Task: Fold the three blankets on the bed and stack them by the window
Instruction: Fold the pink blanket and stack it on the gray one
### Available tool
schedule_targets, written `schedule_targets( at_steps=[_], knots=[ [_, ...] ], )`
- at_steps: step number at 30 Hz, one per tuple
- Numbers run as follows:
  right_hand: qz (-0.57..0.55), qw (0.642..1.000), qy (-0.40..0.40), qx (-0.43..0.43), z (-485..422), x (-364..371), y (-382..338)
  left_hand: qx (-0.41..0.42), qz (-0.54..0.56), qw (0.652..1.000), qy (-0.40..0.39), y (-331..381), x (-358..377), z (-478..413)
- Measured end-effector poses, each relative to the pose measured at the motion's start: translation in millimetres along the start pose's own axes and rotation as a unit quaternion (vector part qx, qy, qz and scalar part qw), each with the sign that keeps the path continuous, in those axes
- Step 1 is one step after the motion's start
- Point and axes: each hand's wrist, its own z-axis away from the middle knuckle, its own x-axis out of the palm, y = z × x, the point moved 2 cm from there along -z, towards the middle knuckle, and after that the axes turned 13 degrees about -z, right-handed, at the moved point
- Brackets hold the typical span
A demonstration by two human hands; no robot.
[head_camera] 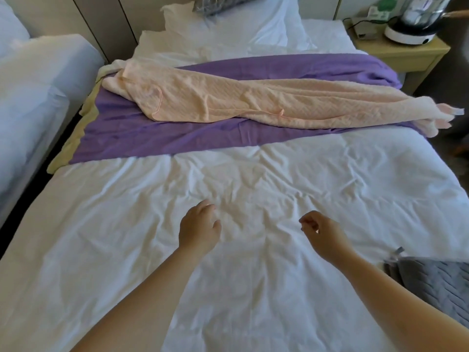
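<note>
A peach quilted blanket [228,100] lies bunched in a long strip across the bed, its right end hanging past the bed's right edge. Under it a purple blanket [157,138] is spread flat across the bed's width. A pale yellow blanket [73,143] shows only as a strip along the purple one's left side. My left hand [199,229] and my right hand [321,235] hover over the white duvet [253,288], well short of the blankets. Both have loosely curled fingers and hold nothing.
White pillows [241,24] lie at the head of the bed. A bedside table [406,52] at the upper right carries a kettle-like appliance [416,24]. A second bed [33,92] stands on the left. Grey knitted fabric [436,288] lies at the lower right.
</note>
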Motion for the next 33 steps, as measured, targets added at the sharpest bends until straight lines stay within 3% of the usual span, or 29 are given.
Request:
schedule_targets(
  at_steps=[4, 10, 21, 24, 28, 33],
  knots=[
    [0.032, 0.999, 0.006, -0.044, -70.6, 15.3, 3.0, -0.013, -0.073, 0.997, -0.028, 12.0, 30.6, -76.0],
    [0.081, 0.991, 0.039, -0.100, -171.6, 28.7, -1.6, 0.009, -0.123, 0.992, 0.012, 23.4, 79.5, -162.8],
    [0.155, 0.965, 0.149, -0.152, -323.2, 23.9, -26.9, 0.005, -0.138, 0.980, 0.140, 14.5, 123.0, -176.3],
    [0.209, 0.964, 0.120, -0.109, -356.8, 22.1, -24.9, 0.007, -0.139, 0.980, 0.144, 13.3, 124.8, -177.1],
    [0.276, 0.947, 0.138, -0.086, -378.9, 15.9, -23.1, 0.014, -0.136, 0.979, 0.149, 10.7, 129.6, -177.7],
    [0.224, 0.959, 0.119, -0.123, -334.5, 19.7, -19.0, 0.019, -0.128, 0.978, 0.164, 9.3, 131.1, -178.3]
  ],
)
